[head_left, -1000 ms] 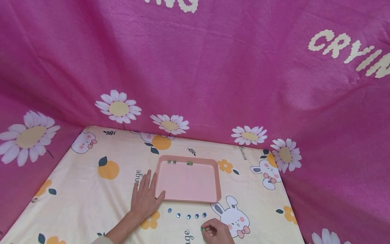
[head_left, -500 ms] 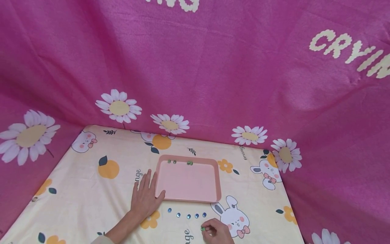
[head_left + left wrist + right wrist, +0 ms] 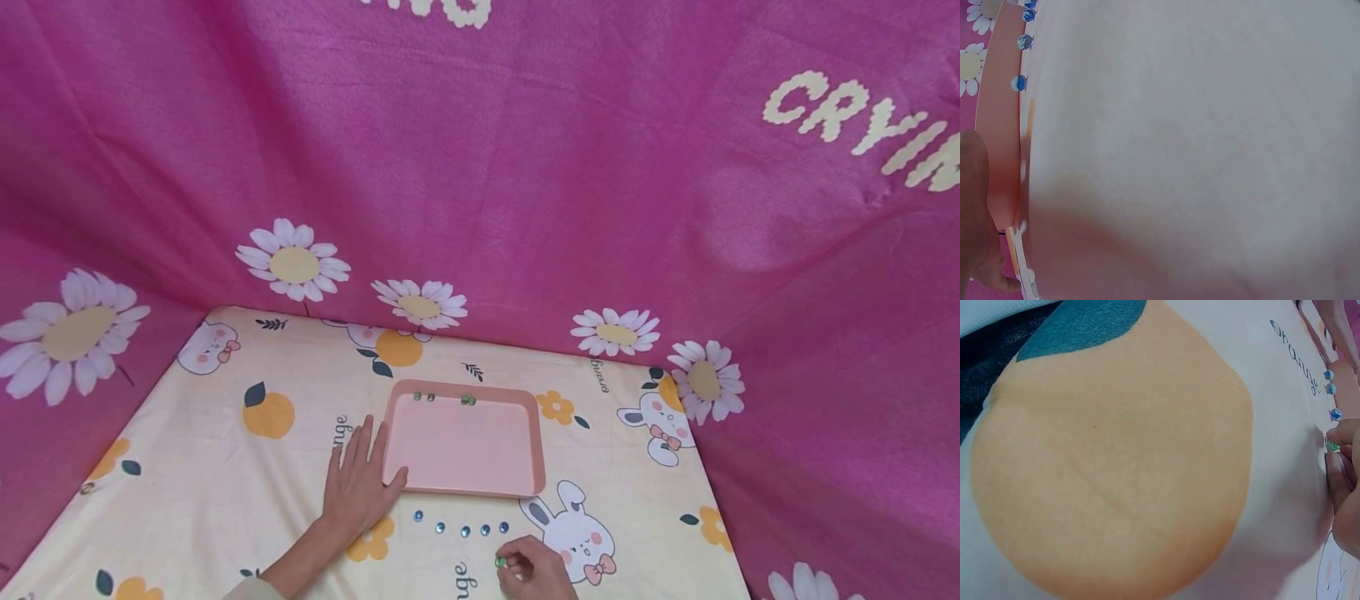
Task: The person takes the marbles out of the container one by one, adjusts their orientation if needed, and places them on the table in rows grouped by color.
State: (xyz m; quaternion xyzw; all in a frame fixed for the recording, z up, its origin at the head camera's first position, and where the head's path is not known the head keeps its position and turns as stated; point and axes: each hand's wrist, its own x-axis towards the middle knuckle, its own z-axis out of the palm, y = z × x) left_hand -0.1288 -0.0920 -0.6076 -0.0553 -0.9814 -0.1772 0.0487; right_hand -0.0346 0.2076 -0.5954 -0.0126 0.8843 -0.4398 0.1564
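In the head view a shallow pink tray (image 3: 534, 442) lies on the patterned cloth. My left hand (image 3: 358, 492) rests at its left side with fingers spread straight, the thumb at the tray's front left corner. Several green marbles (image 3: 468, 401) sit along the tray's back wall. In front of the tray, several blue marbles (image 3: 466, 532) form a row on the cloth. Just nearer than the row's right end, my right hand (image 3: 534, 568) pinches a green marble (image 3: 501, 562) between thumb and forefinger. The right wrist view shows that green marble (image 3: 1332, 445) between the fingertips too.
A cream cloth (image 3: 300, 483) printed with oranges, flowers and rabbits covers the table. Behind and on both sides hangs a magenta curtain (image 3: 495, 192) with daisies and lettering. A small ring-like thing (image 3: 87, 487) is at the table's left edge.
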